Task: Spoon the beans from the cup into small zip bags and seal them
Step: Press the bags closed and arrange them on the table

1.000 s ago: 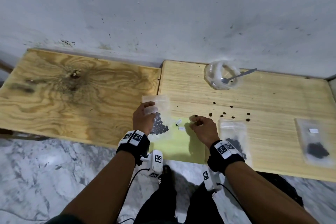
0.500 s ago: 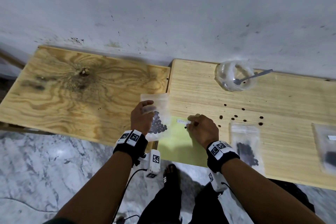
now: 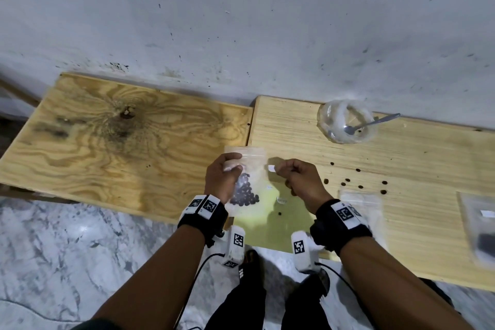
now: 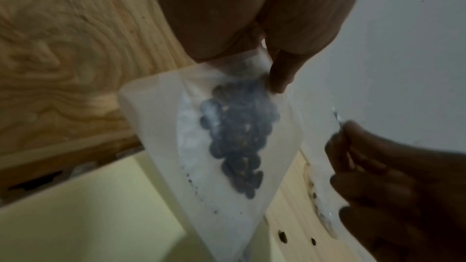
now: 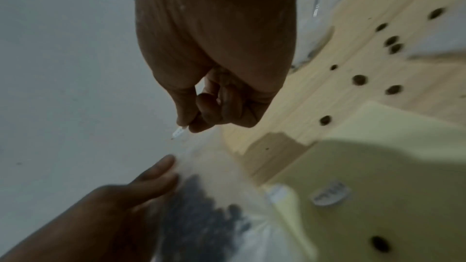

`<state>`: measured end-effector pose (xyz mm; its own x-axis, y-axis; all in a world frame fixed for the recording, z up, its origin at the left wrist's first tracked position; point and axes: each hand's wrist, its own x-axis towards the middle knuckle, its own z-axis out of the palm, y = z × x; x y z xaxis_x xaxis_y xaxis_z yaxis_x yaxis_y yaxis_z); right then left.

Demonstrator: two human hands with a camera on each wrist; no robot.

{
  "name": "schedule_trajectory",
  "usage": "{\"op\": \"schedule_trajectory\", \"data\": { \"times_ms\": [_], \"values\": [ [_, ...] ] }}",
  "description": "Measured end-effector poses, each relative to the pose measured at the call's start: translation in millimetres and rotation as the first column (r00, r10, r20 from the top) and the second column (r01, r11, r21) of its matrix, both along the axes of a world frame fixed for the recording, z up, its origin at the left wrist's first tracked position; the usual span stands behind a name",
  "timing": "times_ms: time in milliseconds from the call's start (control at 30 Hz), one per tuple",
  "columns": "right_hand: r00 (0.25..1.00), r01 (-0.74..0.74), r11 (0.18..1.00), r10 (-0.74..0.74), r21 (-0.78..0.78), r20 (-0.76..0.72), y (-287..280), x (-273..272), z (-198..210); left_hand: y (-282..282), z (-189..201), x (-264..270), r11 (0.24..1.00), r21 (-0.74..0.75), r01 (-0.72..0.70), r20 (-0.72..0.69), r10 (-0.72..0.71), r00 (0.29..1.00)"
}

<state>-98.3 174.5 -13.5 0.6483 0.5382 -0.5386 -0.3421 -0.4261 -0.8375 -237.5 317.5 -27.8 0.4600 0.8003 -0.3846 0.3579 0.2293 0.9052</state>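
Note:
My left hand [image 3: 226, 171] holds a clear zip bag [image 3: 254, 162] upright over the table's front edge, thumb on its front, with dark beans [image 3: 245, 194] heaped at the bottom. In the left wrist view the bag [image 4: 227, 146] hangs below my fingers [image 4: 279, 75]. My right hand [image 3: 280, 170] is just right of the bag's top and pinches a small white sticker [image 3: 271, 167], which shows at the fingertips [image 5: 178, 131] in the right wrist view. The clear cup [image 3: 345, 126] stands at the back with the spoon [image 3: 375, 122] inside.
Several loose beans [image 3: 345, 181] lie scattered on the right tabletop. Two more bags with beans [image 3: 361, 206] [image 3: 479, 222] lie flat to the right. A pale yellow sheet [image 3: 267, 225] with a sticker [image 5: 330, 194] lies at the front edge. The wall is close behind.
My right hand has lifted off the yellow sheet with the white sticker and moved up toward the bag's top. The left hand has kept holding the bag.

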Motion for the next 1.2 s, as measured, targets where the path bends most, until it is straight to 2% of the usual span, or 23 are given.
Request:
{"op": "schedule_trajectory", "data": {
  "times_ms": [133, 267, 433, 633, 733, 833, 900, 1100, 1200],
  "values": [
    [0.995, 0.035, 0.997, -0.042, 0.075, 0.093, 23, -13, 13, -11, 8, 11, 0.995, 0.014, 0.095, 0.009, -0.095, 0.995],
    [0.96, 0.107, 0.994, -0.108, 0.019, 0.26, 28, -19, 10, -18, 12, 17, 0.988, -0.019, 0.155, 0.05, -0.154, 0.987],
    [0.926, 0.131, 0.99, -0.102, -0.056, 0.363, 23, -26, 13, -28, 17, 23, 0.987, -0.087, 0.138, 0.118, -0.127, 0.985],
    [0.855, 0.16, 0.963, -0.026, -0.216, 0.518, 12, -30, 20, -39, 14, 26, 0.994, 0.013, 0.112, 0.126, -0.113, 0.986],
    [0.87, 0.204, 0.963, -0.097, -0.174, 0.484, -1, -22, 18, -42, 11, 31, 0.989, 0.088, 0.122, 0.075, -0.128, 0.989],
    [0.912, 0.264, 0.96, -0.216, -0.097, 0.348, -25, -4, 12, -58, 15, 45, 0.975, 0.128, 0.181, 0.073, -0.192, 0.979],
    [0.926, 0.259, 0.965, -0.237, -0.039, 0.293, -25, -3, 8, -57, 15, 45, 0.972, 0.134, 0.193, 0.073, -0.204, 0.976],
    [0.928, 0.179, 0.982, -0.186, 0.051, 0.323, -63, 27, 11, -87, 20, 67, 0.964, 0.084, 0.253, 0.143, -0.263, 0.954],
    [0.907, 0.242, 0.969, -0.245, 0.051, 0.344, -84, 47, 12, -111, 26, 91, 0.969, 0.07, 0.237, 0.147, -0.245, 0.958]
  ]
}}
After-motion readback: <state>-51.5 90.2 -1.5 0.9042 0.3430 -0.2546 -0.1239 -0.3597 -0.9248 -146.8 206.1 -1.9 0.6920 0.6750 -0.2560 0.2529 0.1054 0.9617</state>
